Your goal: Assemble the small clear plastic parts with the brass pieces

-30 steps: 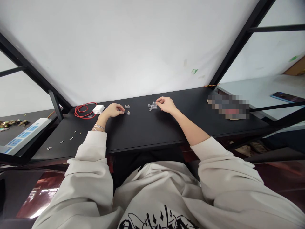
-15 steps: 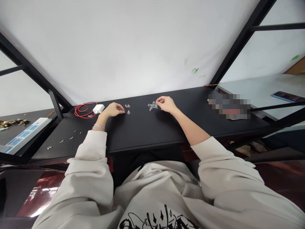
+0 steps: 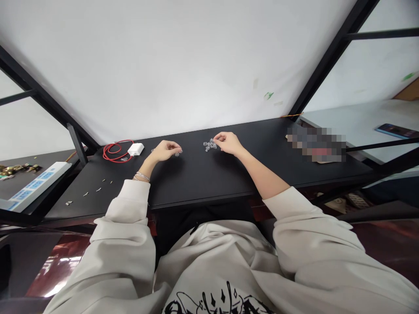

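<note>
My left hand (image 3: 166,150) hovers over the black table with its thumb and fingers closed together. Small clear pieces (image 3: 177,155) show just under its fingertips; whether one is pinched cannot be made out. Another small piece (image 3: 152,150) peeks out behind the wrist side of this hand. My right hand (image 3: 228,143) is closed in a pinch at the right edge of a cluster of small clear, greyish plastic-looking pieces (image 3: 208,144). What lies between its fingertips is too small to name.
On the table (image 3: 203,183), a red cable (image 3: 113,151) lies coiled beside a white charger plug (image 3: 135,149). Several tiny bits (image 3: 98,189) are scattered front left. A power strip (image 3: 39,186) is at far left; a blurred-out item (image 3: 316,146) lies at right.
My left hand has moved right, over the small pieces that lay beside it, and a small piece now shows to its left. The right hand has stayed at the cluster.
</note>
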Demonstrator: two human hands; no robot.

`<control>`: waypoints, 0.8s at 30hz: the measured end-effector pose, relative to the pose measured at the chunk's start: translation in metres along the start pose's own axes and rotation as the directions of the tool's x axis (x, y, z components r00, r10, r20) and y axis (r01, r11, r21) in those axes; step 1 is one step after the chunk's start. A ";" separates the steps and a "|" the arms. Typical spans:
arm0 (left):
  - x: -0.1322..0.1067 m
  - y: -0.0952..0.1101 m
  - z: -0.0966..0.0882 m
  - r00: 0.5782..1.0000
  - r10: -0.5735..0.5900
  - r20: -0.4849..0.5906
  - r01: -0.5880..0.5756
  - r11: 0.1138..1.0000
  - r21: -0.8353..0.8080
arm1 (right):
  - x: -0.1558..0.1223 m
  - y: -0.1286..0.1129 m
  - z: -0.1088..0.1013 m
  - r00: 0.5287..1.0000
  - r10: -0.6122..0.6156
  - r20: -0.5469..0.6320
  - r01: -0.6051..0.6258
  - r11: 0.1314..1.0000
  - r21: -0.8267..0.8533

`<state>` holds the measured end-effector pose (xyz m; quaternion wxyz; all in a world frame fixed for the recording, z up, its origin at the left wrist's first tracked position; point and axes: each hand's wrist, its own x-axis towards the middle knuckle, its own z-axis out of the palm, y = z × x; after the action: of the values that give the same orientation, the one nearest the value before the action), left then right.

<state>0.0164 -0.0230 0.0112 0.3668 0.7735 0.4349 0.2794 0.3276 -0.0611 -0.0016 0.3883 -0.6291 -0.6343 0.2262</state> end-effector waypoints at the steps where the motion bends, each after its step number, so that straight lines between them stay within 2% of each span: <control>1: -0.001 0.005 0.006 0.999 0.022 0.025 -0.021 0.999 -0.034 | -0.001 -0.001 0.000 1.000 -0.009 0.011 0.009 1.000 0.002; 4: -0.003 0.018 0.022 0.992 0.057 0.113 -0.049 0.996 -0.071 | -0.005 -0.006 0.002 0.997 -0.043 0.071 0.042 0.999 0.006; 7: -0.006 0.025 0.030 0.983 0.059 0.176 -0.048 0.997 -0.067 | -0.010 -0.011 0.002 0.991 -0.064 0.118 0.066 0.998 -0.005; 14: -0.007 0.024 0.030 0.968 0.092 0.233 -0.054 0.985 -0.164 | -0.012 -0.013 0.002 0.990 -0.063 0.130 0.064 0.998 -0.006; 18: -0.007 0.020 0.031 0.959 0.071 0.274 -0.013 0.978 -0.206 | -0.012 -0.012 0.002 0.989 -0.063 0.132 0.065 0.998 -0.012; 24: -0.008 0.018 0.031 0.962 0.074 0.261 -0.022 0.980 -0.199 | -0.012 -0.012 0.002 0.989 -0.068 0.130 0.071 0.997 -0.013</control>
<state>0.0446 -0.0469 0.0072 0.4891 0.7748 0.3331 0.2226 0.3170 -0.0736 0.0040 0.3485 -0.5939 -0.6817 0.2473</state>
